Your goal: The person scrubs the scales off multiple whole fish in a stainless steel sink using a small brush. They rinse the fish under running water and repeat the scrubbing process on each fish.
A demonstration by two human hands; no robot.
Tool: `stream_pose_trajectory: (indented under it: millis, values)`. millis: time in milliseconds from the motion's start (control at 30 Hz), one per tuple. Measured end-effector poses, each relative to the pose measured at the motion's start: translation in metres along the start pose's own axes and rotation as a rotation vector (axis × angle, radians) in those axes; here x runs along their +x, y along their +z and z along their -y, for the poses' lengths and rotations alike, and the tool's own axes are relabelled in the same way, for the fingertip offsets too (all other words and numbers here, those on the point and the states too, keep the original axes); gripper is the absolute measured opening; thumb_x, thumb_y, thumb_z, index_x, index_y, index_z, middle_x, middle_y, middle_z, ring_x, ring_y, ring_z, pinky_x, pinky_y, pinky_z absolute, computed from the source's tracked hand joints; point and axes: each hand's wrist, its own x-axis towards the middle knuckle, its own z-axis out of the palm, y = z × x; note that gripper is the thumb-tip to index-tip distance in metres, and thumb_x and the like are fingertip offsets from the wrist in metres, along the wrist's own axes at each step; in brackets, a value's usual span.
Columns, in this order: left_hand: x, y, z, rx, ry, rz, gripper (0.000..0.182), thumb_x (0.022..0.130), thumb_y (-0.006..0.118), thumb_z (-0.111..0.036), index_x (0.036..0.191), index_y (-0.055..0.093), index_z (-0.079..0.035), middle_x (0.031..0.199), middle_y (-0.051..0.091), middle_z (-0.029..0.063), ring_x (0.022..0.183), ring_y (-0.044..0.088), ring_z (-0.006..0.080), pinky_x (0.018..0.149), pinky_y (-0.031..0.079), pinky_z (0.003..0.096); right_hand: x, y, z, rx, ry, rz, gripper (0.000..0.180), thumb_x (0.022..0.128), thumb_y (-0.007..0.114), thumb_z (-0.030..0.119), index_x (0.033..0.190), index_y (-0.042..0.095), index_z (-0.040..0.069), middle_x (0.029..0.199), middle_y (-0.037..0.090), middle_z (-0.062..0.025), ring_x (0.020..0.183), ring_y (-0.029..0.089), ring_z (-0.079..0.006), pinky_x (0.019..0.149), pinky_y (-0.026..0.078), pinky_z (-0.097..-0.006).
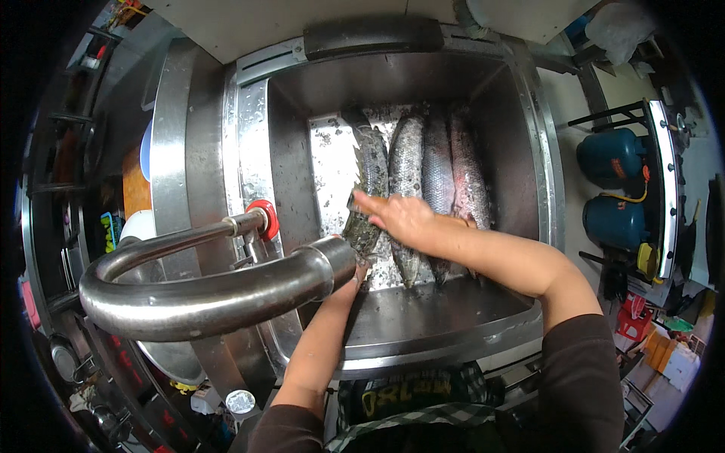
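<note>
My right hand (pixel 399 218) grips the wooden handle of a fish scaler (pixel 371 204), whose head rests on the leftmost whole fish (pixel 371 164). My left hand (pixel 359 269) is at that fish's near end, partly hidden by the faucet; its fingers cannot be made out well. Three more whole fish lie side by side to the right: a silvery scaled one (pixel 406 164), a bluish-grey one (pixel 438 164) and a pinkish one (pixel 469 170). All lie lengthwise on the bottom of a deep stainless steel sink (pixel 447 331), with loose scales and dark bits around them.
A thick curved steel faucet (pixel 215 303) reaches over the sink's left rim, close to my left forearm. Its base has a red ring (pixel 265 219). Teal gas cylinders (pixel 614 223) stand under a rack at the right. A black bar (pixel 374 37) crosses the far rim.
</note>
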Motion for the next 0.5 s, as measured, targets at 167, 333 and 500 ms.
stream_pose_trajectory:
  millis: [167,333,500]
  values:
    - [0.01,0.005,0.013,-0.454,-0.209,0.165,0.088,0.062,0.081,-0.036,0.128,0.034,-0.002,0.105,0.062,0.0104,0.099,0.059,0.0288,0.086,0.047,0.037,0.034,0.012,-0.04,0.065,0.095,-0.205,0.048,0.095,0.044,0.023,0.14,0.027,0.019,0.065,0.056,-0.01,0.041,0.046,-0.0104,0.027,0.035,-0.0222]
    - [0.006,-0.008,-0.003,-0.233,-0.157,0.15,0.061,0.065,0.078,-0.037,0.115,0.056,-0.011,0.11,0.061,0.0069,0.099,0.059,0.0269,0.086,0.047,0.0377,0.013,-0.005,-0.022,0.138,0.058,-0.034,0.059,0.094,0.045,0.029,0.145,0.015,0.024,0.069,0.059,-0.0177,0.047,0.057,-0.0172,0.031,0.043,-0.0279]
    - [0.009,0.006,0.006,0.11,-0.077,0.171,0.057,0.065,0.078,-0.038,0.112,0.06,-0.011,0.108,0.062,0.0079,0.099,0.059,0.0263,0.086,0.047,0.0379,-0.014,0.021,0.008,0.126,0.062,-0.058,0.048,0.094,0.045,0.03,0.138,0.027,0.02,0.065,0.059,-0.0137,0.045,0.055,-0.0193,0.031,0.043,-0.0291]
